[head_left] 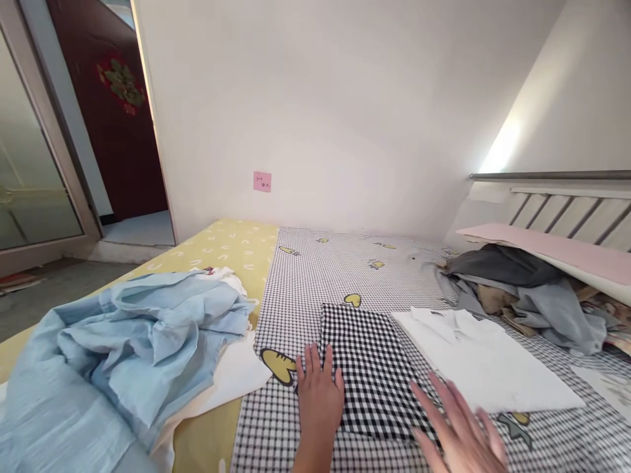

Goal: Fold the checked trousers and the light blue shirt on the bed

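Checked cloth folded into a flat rectangle, lying on the bed, near side, a bit right of the seam where the yellow sheet meets the gridded one. Left hand palm down over the cloth's left edge, fingers straight and slightly spread, pointing to the bed's far edge; thumb on the cloth side. Right hand at the cloth's near right corner, fingers spread wide, blurred; can't tell if it touches. Neither hand pinches anything.

White shirt folded flat just right of the cloth, collar toward the bed's far edge. Blue cloth crumpled in a big heap toward the bed's left edge, over the yellow sheet, with white fabric sticking out under it. Clothes pile, grey and brown, toward the bed's right end, partly under a pink board by the rail. Wall along the bed's far edge, pink note stuck on it. Dark red door beyond, far left.
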### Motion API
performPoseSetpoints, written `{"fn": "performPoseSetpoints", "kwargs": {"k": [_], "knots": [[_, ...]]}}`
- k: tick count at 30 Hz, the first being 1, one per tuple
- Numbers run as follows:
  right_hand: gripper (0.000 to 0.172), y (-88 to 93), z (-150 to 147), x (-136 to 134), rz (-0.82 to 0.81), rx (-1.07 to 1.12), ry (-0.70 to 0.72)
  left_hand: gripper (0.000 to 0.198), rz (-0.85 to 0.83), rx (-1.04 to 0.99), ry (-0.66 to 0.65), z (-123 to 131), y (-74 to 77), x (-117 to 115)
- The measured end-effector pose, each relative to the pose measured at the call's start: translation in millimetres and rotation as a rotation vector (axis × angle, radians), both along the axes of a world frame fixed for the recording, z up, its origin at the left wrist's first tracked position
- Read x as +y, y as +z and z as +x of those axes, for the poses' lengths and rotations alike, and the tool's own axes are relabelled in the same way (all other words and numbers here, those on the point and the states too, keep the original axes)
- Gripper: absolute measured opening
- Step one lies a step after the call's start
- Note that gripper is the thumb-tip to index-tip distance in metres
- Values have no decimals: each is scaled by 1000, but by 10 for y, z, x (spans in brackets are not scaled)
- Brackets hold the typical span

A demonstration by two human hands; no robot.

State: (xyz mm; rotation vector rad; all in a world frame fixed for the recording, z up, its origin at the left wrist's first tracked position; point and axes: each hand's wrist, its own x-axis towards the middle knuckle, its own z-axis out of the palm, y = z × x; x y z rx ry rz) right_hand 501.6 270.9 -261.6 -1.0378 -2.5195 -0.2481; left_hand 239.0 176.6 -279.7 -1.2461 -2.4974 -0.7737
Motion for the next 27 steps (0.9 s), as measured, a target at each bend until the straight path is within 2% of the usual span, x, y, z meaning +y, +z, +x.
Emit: {"fn": "performPoseSetpoints", "kwargs": {"k": [2,5,7,9,15,21,24,27], "knots": [[63,214,-561,-86,-155,-41,63,53,3,1,-5,5,6,-5],[64,307,-1363,-76,-387,-162,92,51,5,-2,-6,7,8,-2],[62,299,-1754,8,-400,-190,53,51,1,-3,-8,10,1,7],[60,303,-2016,118,-380,-193,31,51,4,5,-2,16,-10,18],[58,387,-2431,414,-378,-237,26,52,15,9,17,43,-12,23],[61,370,-2763,662,-454,-228,-19,52,19,17,9,36,-9,2],[65,394,-2829,773,-486,-226,1,52,31,27,11,17,-12,-10],[68,428,-2727,892,-494,-225,52,52,38,37,7,-6,3,-23]]}}
